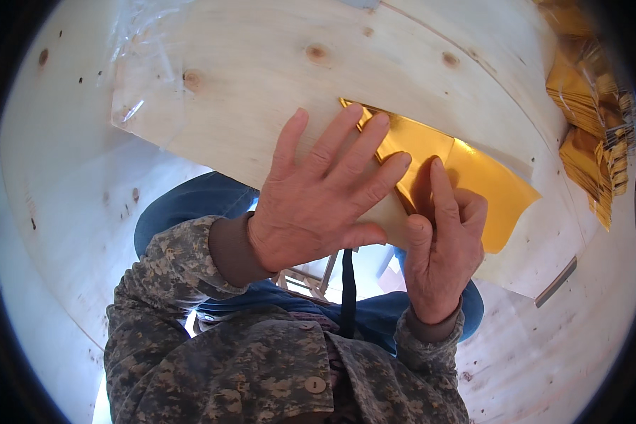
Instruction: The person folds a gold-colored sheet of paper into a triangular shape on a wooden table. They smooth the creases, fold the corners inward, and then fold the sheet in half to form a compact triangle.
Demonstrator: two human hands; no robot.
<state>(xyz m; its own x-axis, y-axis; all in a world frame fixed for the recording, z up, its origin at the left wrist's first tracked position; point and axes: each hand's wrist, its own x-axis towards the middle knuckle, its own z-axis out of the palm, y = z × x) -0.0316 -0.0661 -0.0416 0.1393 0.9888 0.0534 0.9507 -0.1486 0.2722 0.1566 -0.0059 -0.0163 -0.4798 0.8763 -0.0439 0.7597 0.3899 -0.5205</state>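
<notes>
A shiny gold foil sheet (498,184) lies on the pale wooden board, with a crease across it and its right end curling up. Its left end looks doubled into a narrow fold, partly hidden beneath my fingers. My left hand (311,187) is open, fingers spread, with several fingertips resting on that folded end. Just to the right, my right hand (446,244) touches the sheet with its index finger stretched out. The right thumb stands apart near the sheet's lower edge, and the other fingers are bent.
Stacks of folded gold foil pieces (579,106) sit at the far right. A dark flat strip (555,281) lies at the board's right corner. Clear plastic film (145,56) covers the upper left of the wooden board (247,92). My knees are below its near edge.
</notes>
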